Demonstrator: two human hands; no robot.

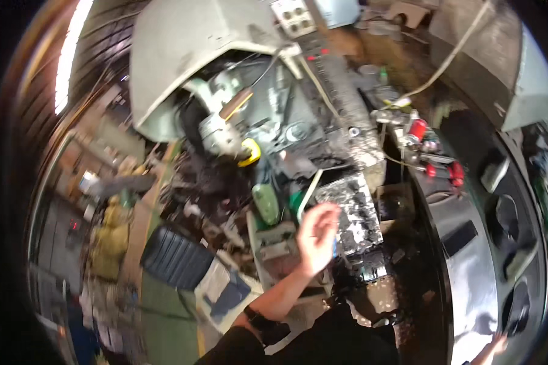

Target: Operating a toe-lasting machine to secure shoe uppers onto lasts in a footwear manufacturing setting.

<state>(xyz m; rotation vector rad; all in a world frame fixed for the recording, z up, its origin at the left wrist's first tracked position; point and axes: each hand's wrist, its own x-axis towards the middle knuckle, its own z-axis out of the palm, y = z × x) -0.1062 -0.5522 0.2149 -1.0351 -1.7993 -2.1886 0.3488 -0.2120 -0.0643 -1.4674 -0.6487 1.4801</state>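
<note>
My left hand (318,238) is raised in the middle, its fingers curled and blurred. What it holds, if anything, I cannot make out. A pale strip (311,188) rises just beyond the fingertips, and a dark metal plate (356,213) with worn shiny patches lies just right of the hand. Below the hand is a pale open bin (254,243) with a green rounded object (265,204) at its far end. At the lower right edge, my right hand (497,344) is partly in view beside a black object (518,309) on the bench; its fingers are smeared.
A grey machine housing (195,42) stands at the far left with a wooden-handled tool (235,103) in front of it. Red-handled tools (445,172) lie on the right bench (471,280). A black-backed chair (175,257) stands at the left. A cable (453,58) hangs at the upper right.
</note>
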